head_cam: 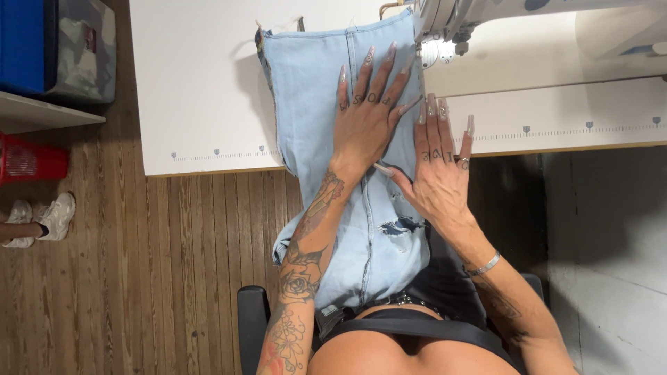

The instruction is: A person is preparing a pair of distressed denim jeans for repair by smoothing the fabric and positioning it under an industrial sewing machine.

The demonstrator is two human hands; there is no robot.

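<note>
A pair of light blue ripped jeans (pixel 313 76) lies over the white sewing table (pixel 201 83) and hangs down into my lap. My left hand (pixel 368 111) rests flat on the denim, fingers spread and pointing toward the sewing machine (pixel 458 21). My right hand (pixel 439 167) lies flat beside it on the jeans' right edge, at the table's front edge, fingers apart. Both hands press the cloth and grip nothing. The machine's head stands just past my fingertips at the top.
A wooden floor (pixel 174 264) lies left of the table. Another person's white sneakers (pixel 42 219) show at the far left, near a red basket (pixel 28 161) and a blue bin (pixel 21 42) on a shelf. A black chair arm (pixel 251 319) sits beside me.
</note>
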